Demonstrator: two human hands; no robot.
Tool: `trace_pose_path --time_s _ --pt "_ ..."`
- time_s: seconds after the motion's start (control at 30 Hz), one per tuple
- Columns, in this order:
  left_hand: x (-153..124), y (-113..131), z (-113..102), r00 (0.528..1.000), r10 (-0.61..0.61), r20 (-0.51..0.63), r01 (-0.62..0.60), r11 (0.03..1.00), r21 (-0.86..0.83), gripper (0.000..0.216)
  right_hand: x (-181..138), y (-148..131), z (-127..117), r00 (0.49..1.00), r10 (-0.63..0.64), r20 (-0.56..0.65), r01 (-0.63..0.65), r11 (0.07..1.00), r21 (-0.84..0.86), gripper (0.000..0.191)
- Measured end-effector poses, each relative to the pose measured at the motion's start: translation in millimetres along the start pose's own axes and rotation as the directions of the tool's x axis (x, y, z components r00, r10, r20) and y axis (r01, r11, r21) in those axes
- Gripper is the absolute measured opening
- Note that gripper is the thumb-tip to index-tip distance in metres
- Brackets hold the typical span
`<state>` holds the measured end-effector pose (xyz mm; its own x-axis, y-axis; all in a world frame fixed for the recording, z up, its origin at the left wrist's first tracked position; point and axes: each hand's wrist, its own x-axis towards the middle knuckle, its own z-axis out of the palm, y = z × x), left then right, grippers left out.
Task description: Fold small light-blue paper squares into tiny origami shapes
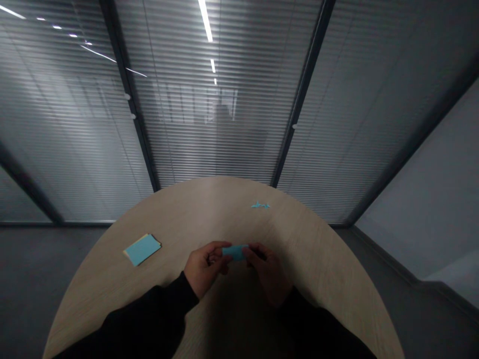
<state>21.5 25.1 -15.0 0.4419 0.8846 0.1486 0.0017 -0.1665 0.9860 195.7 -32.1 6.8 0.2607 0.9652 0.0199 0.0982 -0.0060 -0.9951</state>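
Between my two hands is a small blue piece of paper [234,253], a narrow rectangle held just above the table or near it; the exact gap is hard to tell. My left hand [205,267] pinches its left end between thumb and fingers. At the right end, my right hand [266,271] grips it the same way, thumb on the near side. Whether the paper is folded, I cannot make out. A stack of paper sheets [142,249], blue on top with a yellowish edge beneath, lies to the left of my left hand.
Small blue paper shapes [260,205] lie beyond my right hand toward the far edge. The round wooden table [329,279] curves away on both sides. Behind it stand glass panels with blinds [220,149] and dark frames; a pale wall [430,199] is at right.
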Motion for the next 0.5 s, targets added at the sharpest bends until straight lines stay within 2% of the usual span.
trace_pose_path --time_s 0.27,0.5 --pt "2 0 1 0.999 -0.039 -0.012 0.038 0.997 -0.065 0.034 -2 0 3 0.999 -0.013 -0.047 0.012 1.0 -0.01 0.034" --pt "1 9 4 0.998 -0.054 -0.014 0.052 0.993 -0.11 0.033 0 5 0 0.998 -0.058 -0.033 0.056 0.997 -0.058 0.032"
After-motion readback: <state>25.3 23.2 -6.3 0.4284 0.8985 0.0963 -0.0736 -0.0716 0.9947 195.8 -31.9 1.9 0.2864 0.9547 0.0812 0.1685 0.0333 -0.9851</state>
